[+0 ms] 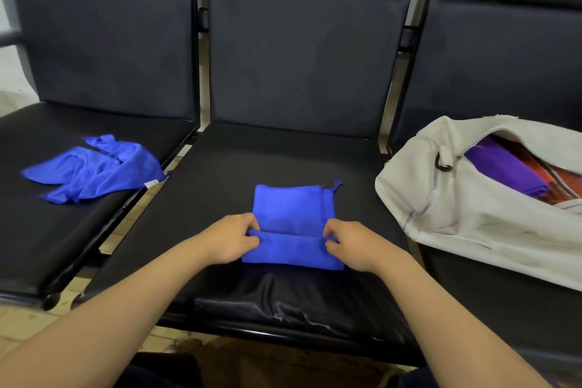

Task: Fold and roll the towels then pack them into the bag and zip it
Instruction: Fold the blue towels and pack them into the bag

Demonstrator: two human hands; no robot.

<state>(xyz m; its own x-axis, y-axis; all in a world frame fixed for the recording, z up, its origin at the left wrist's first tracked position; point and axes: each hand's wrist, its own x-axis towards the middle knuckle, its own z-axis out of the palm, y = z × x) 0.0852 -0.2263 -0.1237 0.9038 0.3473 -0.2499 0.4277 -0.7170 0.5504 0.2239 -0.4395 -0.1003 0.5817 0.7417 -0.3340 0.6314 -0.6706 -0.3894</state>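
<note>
The near, turned-over edge of the folded bright-blue microfibre towel (293, 224), lying crosswise, is pinched at either end by left hand (231, 238) and right hand (352, 244), seemingly equally near, so rolling would run away from the body.

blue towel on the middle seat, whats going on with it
A person is rolling the folded blue towel on the middle seat, left hand and right hand pinching the roll's two ends. A second blue towel lies crumpled on the left seat. The white bag sits unzipped on the right, a purple towel already inside.

Folded blue towel (293, 224) centre; crumpled one (94, 167) left; bag (472, 198) unzipped.
</note>
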